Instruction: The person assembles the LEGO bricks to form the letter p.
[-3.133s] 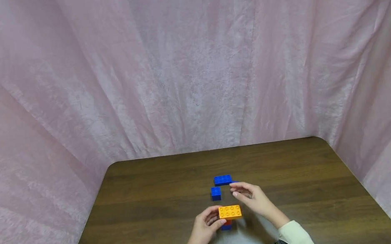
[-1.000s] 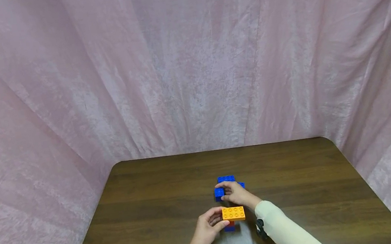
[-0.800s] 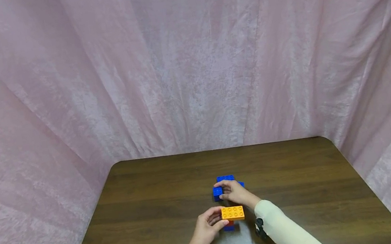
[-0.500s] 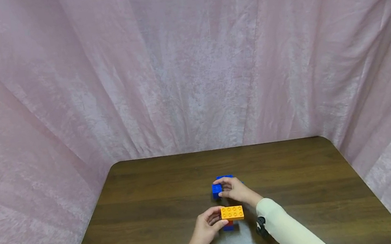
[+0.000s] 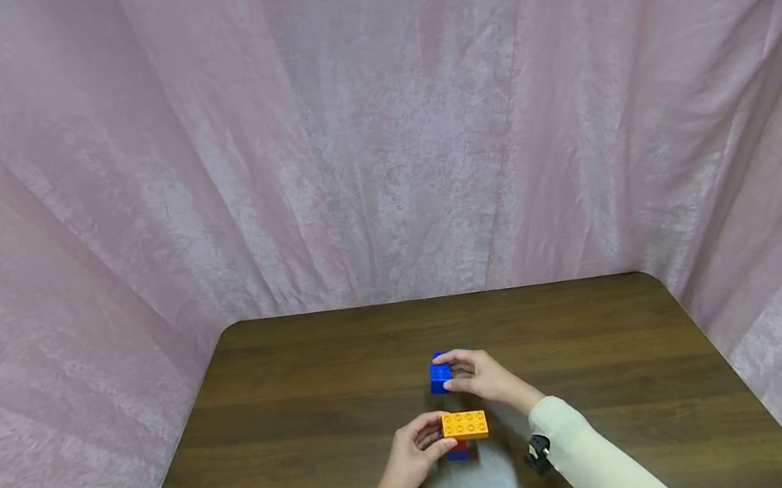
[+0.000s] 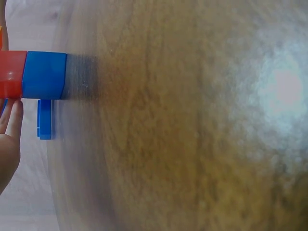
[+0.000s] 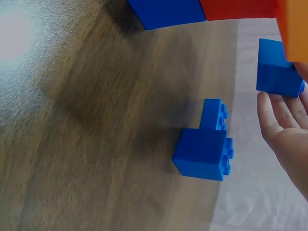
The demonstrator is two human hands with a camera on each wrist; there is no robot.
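Note:
In the head view, my left hand (image 5: 410, 459) holds a stack by its left side. The stack has an orange eight-stud toy brick (image 5: 464, 425) on top, a red brick (image 6: 11, 74) under it and a blue brick (image 6: 44, 75) at the bottom. Beyond the stack, my right hand (image 5: 485, 375) pinches a small blue brick (image 5: 440, 378) between thumb and fingers. In the right wrist view this small blue brick (image 7: 276, 70) is raised off the table, level with the upper part of the stack.
Two more blue bricks, a nearer one (image 7: 199, 154) and another (image 7: 211, 114), stand on the wooden table (image 5: 292, 394); the right hand mostly hides them in the head view. A pink curtain (image 5: 377, 153) hangs behind the table's far edge.
My right hand has reached left to the small blue brick, pinched it, lifted it and moved it slightly right. The left hand stays on the stack, nearly still.

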